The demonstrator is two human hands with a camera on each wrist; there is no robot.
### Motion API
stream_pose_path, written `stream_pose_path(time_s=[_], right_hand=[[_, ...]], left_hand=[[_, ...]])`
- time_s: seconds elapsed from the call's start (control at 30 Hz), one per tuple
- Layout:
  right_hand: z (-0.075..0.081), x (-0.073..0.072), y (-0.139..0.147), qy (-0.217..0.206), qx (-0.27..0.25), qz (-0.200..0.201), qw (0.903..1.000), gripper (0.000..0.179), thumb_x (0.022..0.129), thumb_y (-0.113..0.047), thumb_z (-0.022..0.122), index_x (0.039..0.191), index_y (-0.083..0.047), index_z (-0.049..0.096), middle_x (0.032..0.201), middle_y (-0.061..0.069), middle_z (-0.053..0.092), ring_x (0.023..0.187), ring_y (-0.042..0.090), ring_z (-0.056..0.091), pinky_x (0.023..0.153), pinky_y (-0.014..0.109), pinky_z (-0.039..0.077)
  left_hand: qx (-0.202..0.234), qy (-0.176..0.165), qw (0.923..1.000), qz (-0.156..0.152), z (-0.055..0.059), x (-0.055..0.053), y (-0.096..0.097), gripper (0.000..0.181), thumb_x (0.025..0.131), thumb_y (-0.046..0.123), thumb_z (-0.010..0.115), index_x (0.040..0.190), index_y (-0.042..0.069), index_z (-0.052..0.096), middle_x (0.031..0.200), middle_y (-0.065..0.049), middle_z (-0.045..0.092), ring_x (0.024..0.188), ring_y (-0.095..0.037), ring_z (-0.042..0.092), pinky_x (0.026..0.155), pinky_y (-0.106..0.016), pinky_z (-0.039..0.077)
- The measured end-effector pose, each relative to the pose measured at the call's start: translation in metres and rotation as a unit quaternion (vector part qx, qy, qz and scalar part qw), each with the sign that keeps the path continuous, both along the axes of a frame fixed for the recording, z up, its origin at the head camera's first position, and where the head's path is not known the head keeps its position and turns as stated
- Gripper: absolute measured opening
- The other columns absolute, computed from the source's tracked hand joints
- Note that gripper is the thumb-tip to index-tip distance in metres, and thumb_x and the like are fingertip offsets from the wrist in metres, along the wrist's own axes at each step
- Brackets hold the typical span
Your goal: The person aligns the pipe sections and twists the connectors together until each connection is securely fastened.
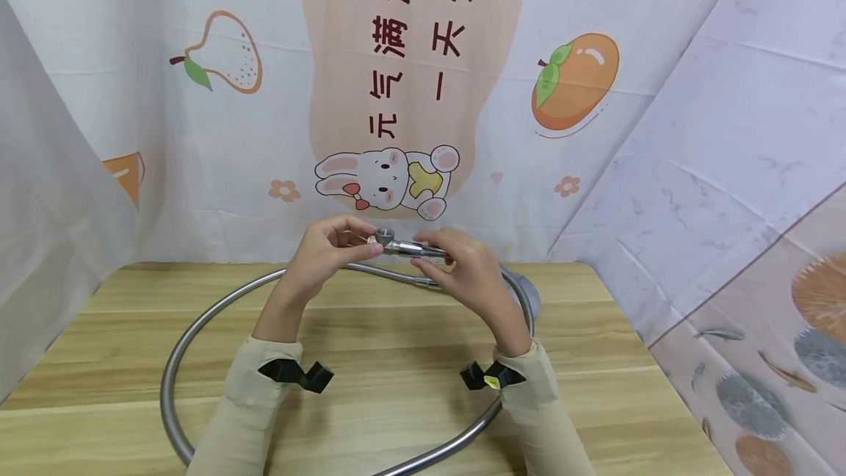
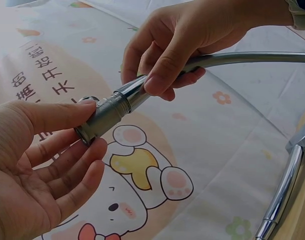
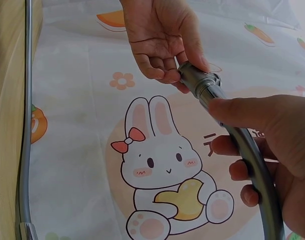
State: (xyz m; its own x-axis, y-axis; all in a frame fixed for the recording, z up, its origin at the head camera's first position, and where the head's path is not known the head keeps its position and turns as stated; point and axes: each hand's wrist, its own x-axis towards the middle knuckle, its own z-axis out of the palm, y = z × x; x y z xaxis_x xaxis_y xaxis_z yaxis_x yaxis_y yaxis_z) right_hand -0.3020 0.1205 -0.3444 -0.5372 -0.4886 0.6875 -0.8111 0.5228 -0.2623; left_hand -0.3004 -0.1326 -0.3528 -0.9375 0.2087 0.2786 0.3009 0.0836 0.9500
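My left hand (image 1: 316, 254) pinches a short metal pipe fitting (image 2: 106, 118) between thumb and fingers, above the far edge of the table. The fitting has a round threaded opening, facing up in the head view. My right hand (image 1: 472, 264) grips the chrome end connector (image 2: 131, 93) of a flexible metal hose (image 1: 170, 362), its thumb and fingertips around it. Connector and fitting meet end to end; how far they are screwed together I cannot tell. In the right wrist view the hose (image 3: 262, 185) runs back under my right palm.
The hose loops widely over the wooden table (image 1: 390, 358), passing beneath both forearms. Its other chrome end (image 1: 426, 282) lies near the back edge, by a greyish rounded thing (image 1: 529, 292) partly hidden behind my right wrist. A printed cloth (image 1: 251, 138) hangs directly behind the table.
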Motion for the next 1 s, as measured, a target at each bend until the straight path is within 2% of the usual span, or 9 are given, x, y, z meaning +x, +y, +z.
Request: stream_pose_path(time_s=[0.2,0.4,1.0], right_hand=[[-0.0015,0.0,-0.0009,0.023,-0.005,0.0,0.9997,0.026,0.086,-0.017,0.083,0.109,-0.009,0.073,0.091,0.002,0.072,0.076,0.014,0.063,0.065,0.028,0.055],[-0.002,-0.0001,-0.0012,0.033,-0.007,-0.004,0.9994,0.026,0.087,-0.018,0.083,0.109,-0.01,0.072,0.096,0.002,0.073,0.085,0.015,0.064,0.07,0.029,0.056],[-0.0011,0.0012,-0.0011,0.037,-0.016,-0.001,0.9992,0.022,0.087,-0.018,0.083,0.106,-0.011,0.076,0.095,0.0,0.077,0.08,0.015,0.063,0.064,0.029,0.05]], left_hand=[[0.005,-0.008,1.0,0.002,-0.0006,0.0002,-0.0006,0.029,0.088,0.007,0.079,0.114,-0.001,0.068,0.095,0.009,0.073,0.086,-0.013,0.069,0.071,-0.025,0.054],[0.004,-0.01,0.9999,0.004,-0.0001,-0.0002,-0.0009,0.029,0.088,0.007,0.079,0.114,0.0,0.068,0.094,0.009,0.073,0.086,-0.013,0.069,0.072,-0.025,0.053],[0.013,-0.013,0.9998,0.001,-0.0011,-0.0014,0.0,0.027,0.089,0.005,0.078,0.113,-0.002,0.067,0.091,0.009,0.073,0.083,-0.012,0.069,0.073,-0.024,0.057]])
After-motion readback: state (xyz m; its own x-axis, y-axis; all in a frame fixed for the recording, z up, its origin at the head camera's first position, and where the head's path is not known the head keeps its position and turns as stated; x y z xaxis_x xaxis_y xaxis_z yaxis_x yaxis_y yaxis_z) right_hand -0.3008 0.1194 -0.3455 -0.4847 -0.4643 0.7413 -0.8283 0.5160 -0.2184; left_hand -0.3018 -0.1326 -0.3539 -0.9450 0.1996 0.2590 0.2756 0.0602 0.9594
